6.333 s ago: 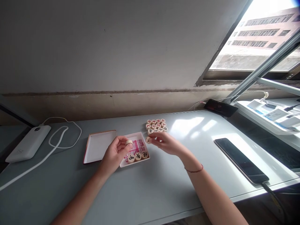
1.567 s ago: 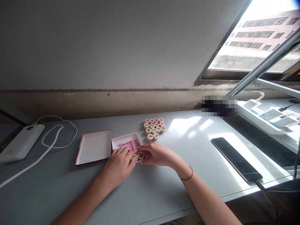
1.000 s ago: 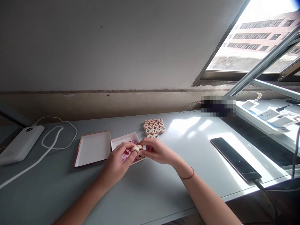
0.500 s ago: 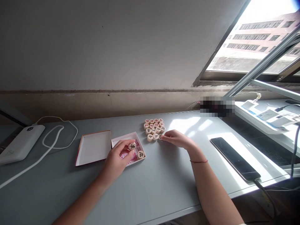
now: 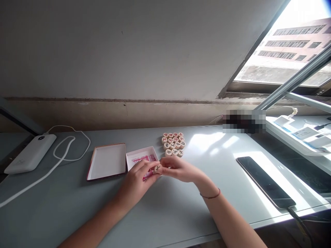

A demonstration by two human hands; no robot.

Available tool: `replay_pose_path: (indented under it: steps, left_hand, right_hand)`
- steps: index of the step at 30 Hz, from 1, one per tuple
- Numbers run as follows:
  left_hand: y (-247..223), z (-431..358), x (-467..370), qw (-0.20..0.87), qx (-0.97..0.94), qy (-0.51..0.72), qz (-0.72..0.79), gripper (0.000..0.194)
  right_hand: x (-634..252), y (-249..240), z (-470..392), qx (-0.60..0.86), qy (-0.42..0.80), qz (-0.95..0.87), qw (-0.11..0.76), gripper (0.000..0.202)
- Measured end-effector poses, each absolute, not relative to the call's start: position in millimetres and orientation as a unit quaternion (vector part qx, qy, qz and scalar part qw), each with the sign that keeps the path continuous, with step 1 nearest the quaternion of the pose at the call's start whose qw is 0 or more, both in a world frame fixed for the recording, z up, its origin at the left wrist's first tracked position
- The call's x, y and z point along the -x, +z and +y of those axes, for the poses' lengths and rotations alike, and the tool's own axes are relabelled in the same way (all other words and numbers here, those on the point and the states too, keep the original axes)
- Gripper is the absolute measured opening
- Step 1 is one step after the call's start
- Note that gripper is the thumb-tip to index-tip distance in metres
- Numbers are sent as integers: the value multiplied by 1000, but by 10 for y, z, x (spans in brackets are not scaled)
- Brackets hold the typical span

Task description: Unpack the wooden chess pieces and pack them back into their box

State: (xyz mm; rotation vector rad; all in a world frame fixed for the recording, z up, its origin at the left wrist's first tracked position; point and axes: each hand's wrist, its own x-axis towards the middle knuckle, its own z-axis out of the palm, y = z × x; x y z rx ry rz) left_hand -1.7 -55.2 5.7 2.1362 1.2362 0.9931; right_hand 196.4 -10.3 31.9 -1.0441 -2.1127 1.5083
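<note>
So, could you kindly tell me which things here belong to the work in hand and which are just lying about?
With the work, apparently:
round piece where the left hand and right hand meet
grouped round pieces
open box
shallow tray beside it, probably its lid

Just lying about:
white power bank
dark phone

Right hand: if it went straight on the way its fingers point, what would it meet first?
The small round pale wooden piece with a dark mark, at the fingertips of the right hand; beyond it, likely the left hand, though depth is unclear.
</note>
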Motion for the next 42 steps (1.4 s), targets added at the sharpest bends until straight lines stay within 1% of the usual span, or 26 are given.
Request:
replay_pose_path:
  steps: [3, 5, 6, 10, 14, 16, 20, 22, 30, 33, 34, 36, 39, 42]
  left_hand:
    - [60, -536, 40, 216, -788, 342, 465, 31]
    - [47, -524, 55, 199, -797, 324, 469, 27]
    - [33, -518, 61, 190, -802, 315, 471, 24]
    - [-39, -505, 70, 158, -819, 282, 474, 20]
    - [-79, -504, 79, 136, -828, 259, 479, 21]
    - [-89, -500, 88, 128, -834, 242, 480, 26]
    - [-118, -489, 102, 114, -853, 191, 472, 43]
    - [-134, -486, 106, 109, -857, 181, 469, 44]
    - [-107, -476, 109, 134, -862, 183, 453, 35]
    - [-88, -469, 68, 120, -852, 176, 478, 35]
    - [-85, -469, 51, 112, -849, 174, 487, 32]
    - [-81, -475, 17, 100, -846, 172, 495, 25]
    - [-66, -496, -21, 105, -846, 176, 492, 18]
    - [-42, -514, -47, 141, -838, 187, 492, 15]
  right_hand:
    - [-2255, 284, 25, 465, 474, -723, 191, 49]
    - [-2474, 239, 120, 552, 416, -698, 186, 52]
    - [-2561, 208, 159, 580, 397, -691, 169, 53]
    - [-2708, 62, 244, 639, 363, -670, 107, 55]
    - [-2732, 14, 252, 670, 335, -656, 97, 54]
    - [-2757, 40, 242, 663, 338, -662, 93, 52]
    - [-2774, 82, 217, 635, 366, -677, 71, 43]
    - [-2756, 75, 212, 621, 371, -686, 77, 40]
    - [-2574, 168, 140, 617, 301, -720, 100, 37]
    - [-2334, 239, 44, 547, 360, -743, 138, 25]
    - [-2242, 249, 8, 517, 387, -751, 140, 24]
    - [-2074, 249, -58, 470, 413, -769, 129, 28]
    - [-1918, 230, -120, 453, 393, -792, 111, 31]
    - [-1893, 228, -134, 457, 383, -795, 114, 30]
